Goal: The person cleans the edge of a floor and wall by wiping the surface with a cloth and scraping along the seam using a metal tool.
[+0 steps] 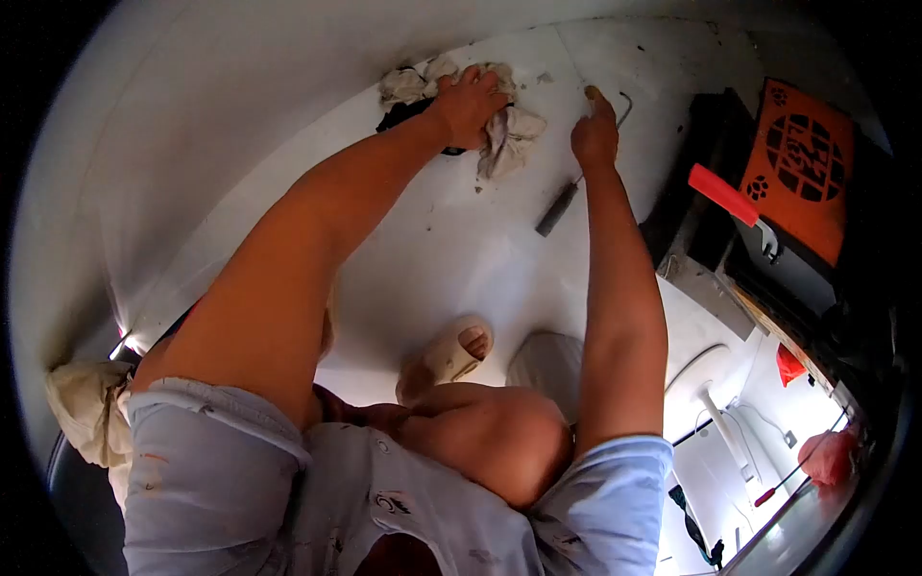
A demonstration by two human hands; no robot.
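Observation:
My left hand (469, 108) presses down on a crumpled, stained beige rag (514, 139) on the white floor, its fingers spread and curled over the cloth. Dark cloth (403, 115) shows beside the wrist. To the right, my right hand (595, 134) is closed, with one finger or thumb reaching forward. A small brownish spot shows at its tip; I cannot tell if it is a nail or a held thing. A tool with a dark handle (557, 209) and a thin, hooked metal shaft (626, 104) passes behind this hand. Whether the hand touches it is hidden.
A curved pale wall (192, 125) rises along the left. On the right stand an orange panel with black print (797, 158) and a red-handled metal lever (725, 195). A beige slipper (451, 355) is on my foot below. Small dark bits dot the floor.

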